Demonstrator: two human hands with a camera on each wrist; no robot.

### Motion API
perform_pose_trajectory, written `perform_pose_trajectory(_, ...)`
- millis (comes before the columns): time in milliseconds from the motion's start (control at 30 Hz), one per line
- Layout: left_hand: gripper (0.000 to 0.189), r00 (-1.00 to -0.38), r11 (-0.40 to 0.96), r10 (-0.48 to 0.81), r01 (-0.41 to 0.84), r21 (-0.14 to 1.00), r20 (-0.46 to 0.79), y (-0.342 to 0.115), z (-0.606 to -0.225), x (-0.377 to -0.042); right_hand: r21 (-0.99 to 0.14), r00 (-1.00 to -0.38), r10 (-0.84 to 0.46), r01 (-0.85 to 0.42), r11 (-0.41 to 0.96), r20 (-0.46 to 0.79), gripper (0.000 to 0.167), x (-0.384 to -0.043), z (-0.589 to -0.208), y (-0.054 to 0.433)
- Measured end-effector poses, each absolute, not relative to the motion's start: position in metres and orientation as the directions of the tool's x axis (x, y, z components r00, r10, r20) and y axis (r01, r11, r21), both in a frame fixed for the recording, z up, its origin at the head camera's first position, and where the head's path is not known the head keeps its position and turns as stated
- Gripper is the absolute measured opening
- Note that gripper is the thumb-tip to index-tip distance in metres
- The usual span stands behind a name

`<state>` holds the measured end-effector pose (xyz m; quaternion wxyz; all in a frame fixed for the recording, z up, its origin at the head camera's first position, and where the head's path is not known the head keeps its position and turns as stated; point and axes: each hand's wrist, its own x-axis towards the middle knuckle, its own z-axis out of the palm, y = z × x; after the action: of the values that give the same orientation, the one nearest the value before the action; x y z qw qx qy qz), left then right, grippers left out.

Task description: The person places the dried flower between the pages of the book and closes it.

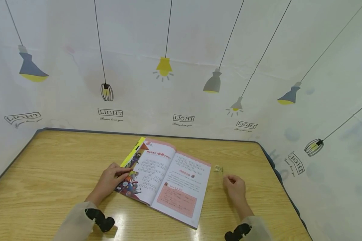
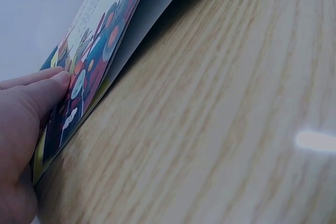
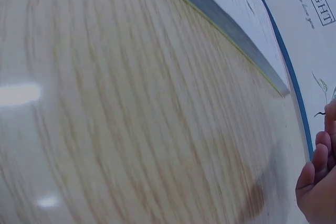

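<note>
An open book [image 1: 181, 177] lies on the table, with printed text and a pink box on its right page and a colourful picture strip on its left. My left hand [image 1: 110, 179] holds the book's left edge, its thumb [image 2: 55, 82] over the picture strip; the fingers lower down are partly hidden. To the right of the book, my right hand [image 1: 236, 189] pinches a small dried plant sprig [image 1: 218, 168] by its stem. The sprig's pale, thin tips point away from me. In the right wrist view, the sprig [image 3: 321, 83] stands out past the fingertips.
The wooden table [image 1: 63, 157] has a dark raised edging at the back and sides. Behind it hangs a pale cloth wall [image 1: 138, 40] printed with lamps and the word LIGHT. Each wrist carries a black camera strap [image 1: 99, 219].
</note>
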<state>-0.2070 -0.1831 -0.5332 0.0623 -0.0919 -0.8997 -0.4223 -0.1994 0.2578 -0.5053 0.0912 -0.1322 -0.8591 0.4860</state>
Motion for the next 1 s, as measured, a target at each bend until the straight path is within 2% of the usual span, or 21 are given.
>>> perform_pose_trajectory(333,0.024,-0.970,0.630,0.120,0.238,0.739,0.210,-0.183,-0.533,-0.207,-0.879,-0.945,0.321,0.103,0.466,0.059,0.021,-0.199,-0.512,0.232)
perform_pose_trajectory(1000,0.024,-0.975,0.629,0.110,0.219,0.746,0.193,-0.183,-0.534,-0.207,-0.933,-0.906,0.423,0.142,0.331,0.012,0.017,-0.199,-0.509,0.186)
